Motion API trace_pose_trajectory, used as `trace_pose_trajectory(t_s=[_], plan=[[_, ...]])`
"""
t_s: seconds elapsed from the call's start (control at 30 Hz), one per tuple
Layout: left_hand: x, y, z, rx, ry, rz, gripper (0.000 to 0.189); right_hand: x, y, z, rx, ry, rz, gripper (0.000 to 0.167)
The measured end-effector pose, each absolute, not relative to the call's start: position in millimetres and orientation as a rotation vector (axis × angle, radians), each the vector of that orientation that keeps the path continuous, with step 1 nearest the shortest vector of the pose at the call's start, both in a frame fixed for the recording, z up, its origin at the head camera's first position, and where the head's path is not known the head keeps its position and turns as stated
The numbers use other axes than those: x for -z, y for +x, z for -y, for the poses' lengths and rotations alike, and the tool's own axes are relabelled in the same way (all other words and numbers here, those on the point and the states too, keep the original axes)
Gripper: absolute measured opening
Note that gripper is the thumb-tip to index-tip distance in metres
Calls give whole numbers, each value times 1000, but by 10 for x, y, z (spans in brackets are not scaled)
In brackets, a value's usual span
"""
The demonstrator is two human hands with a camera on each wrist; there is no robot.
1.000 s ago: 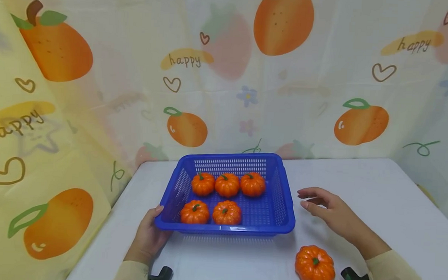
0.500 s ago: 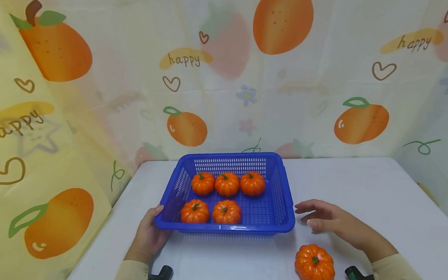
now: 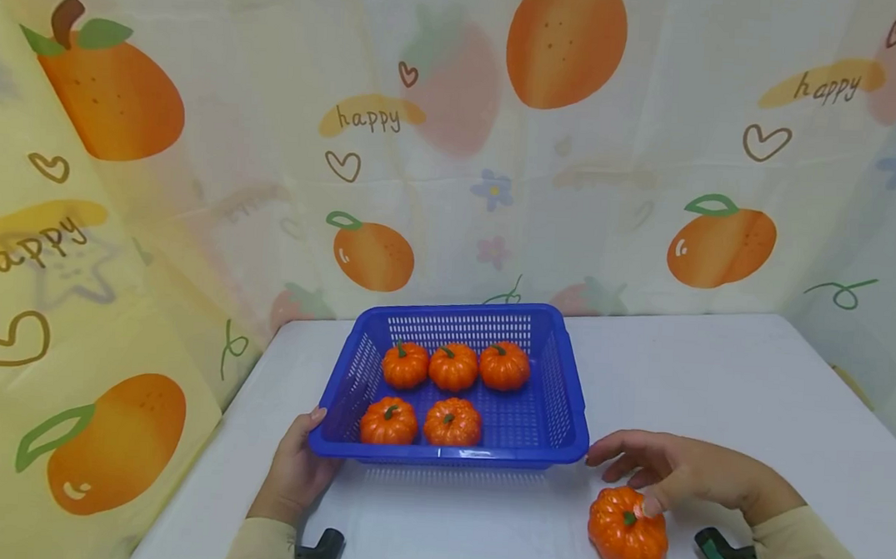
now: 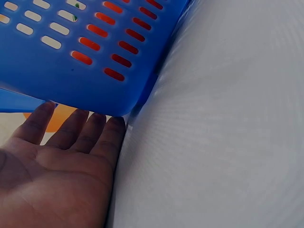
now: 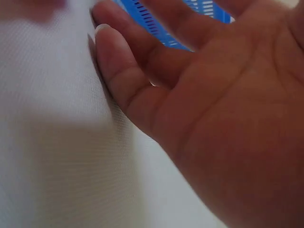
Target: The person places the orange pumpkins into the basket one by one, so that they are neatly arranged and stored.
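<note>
A blue plastic basket [image 3: 485, 455] with slotted walls stands on the white table, holding several small orange pumpkins [image 3: 453, 367] in two rows. My left hand [image 3: 293, 473] holds its left front corner, thumb over the rim; in the left wrist view the fingers [image 4: 78, 130] reach against the basket's side wall. To the right of the basket, a lone orange pumpkin [image 3: 624, 537] lies near the front. Just above and behind it hovers my right hand [image 3: 698, 474], fingers spread and loosely bent, with the thumb in front of the pumpkin's upper edge; contact cannot be told.
The white table [image 3: 714, 366] runs back to a fruit-printed cloth [image 3: 452, 188] hanging behind and along the left side. Dark wrist-worn pieces [image 3: 725, 552] show beside both sleeves.
My right hand has come down and toward the front, from beside the basket to over the lone pumpkin. The left hand, basket and pumpkins have stayed put.
</note>
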State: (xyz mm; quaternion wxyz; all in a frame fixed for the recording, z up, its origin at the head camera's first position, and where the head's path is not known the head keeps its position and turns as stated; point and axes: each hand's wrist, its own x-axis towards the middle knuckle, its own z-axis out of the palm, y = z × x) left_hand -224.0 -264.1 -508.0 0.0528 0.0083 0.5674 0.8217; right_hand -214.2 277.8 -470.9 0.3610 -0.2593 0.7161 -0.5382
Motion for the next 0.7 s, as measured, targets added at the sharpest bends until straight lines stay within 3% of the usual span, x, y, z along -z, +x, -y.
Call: trace_pose_trajectory(t_s=[0.27,0.7], plan=[[5075,-2244,2636,-2502,28,-1717,74,4742,-2127,-2775,1348,-737,-1735,69],[5075,-2244,2647,-2496,43,-1722,72,4836,-2159,-2775,1403,-661,-1700,49]])
